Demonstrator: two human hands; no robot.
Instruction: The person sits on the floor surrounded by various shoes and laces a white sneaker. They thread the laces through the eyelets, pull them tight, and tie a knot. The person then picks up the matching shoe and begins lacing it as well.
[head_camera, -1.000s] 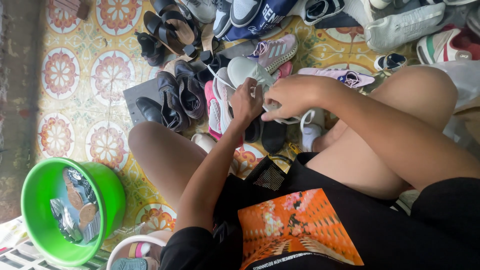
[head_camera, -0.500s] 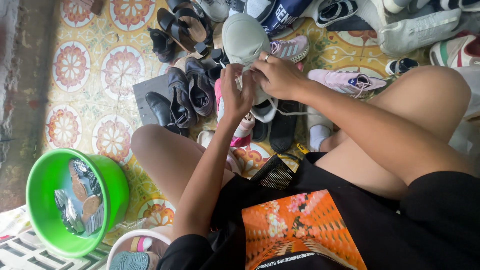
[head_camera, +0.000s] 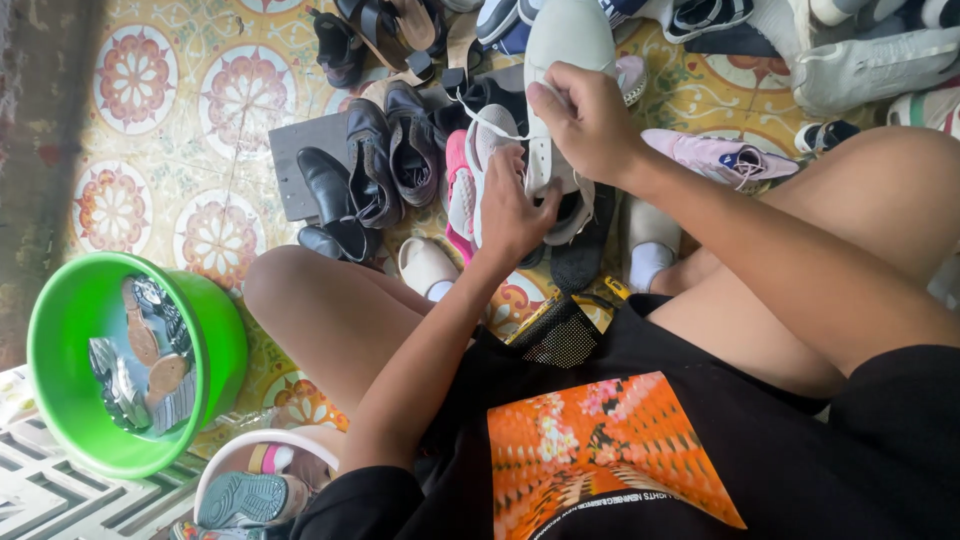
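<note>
1. Head view, change: pale grey-white lace-up sneaker (head_camera: 560, 60) now raised higher and turned more upright than a moment ago, sole side toward the camera, toe pointing to the far edge of the tiled floor (head_camera: 190, 130); both hands shifted up with it.
2. Right hand (head_camera: 590, 125): closed around the sneaker's middle, fingers curled over the upper, holding it firmly.
3. Left hand (head_camera: 510, 205): narrowed to a pinch at the sneaker's heel end, touching the opening; a thin white lace (head_camera: 485, 118) trailing loose to the left. Suggests work on the lacing under way, judging by the grip.
4. Materials: sneaker smooth and matte, likely synthetic leather with a rubbery sole; lace flat, woven.
5. Around: pair of black glossy leather shoes (head_camera: 370, 165) on a grey flat board (head_camera: 300, 160), just beside a pink-and-white trainer (head_camera: 462, 190); pale pink mesh sneaker (head_camera: 715, 155) near the right knee.
6. Near left corner of the floor: bright green round plastic basin (head_camera: 215, 340) holding water and several worn soles or shoes, well apart from the hands.
7. Floor: ornate yellow tiles with red-and-white rosettes.
</note>
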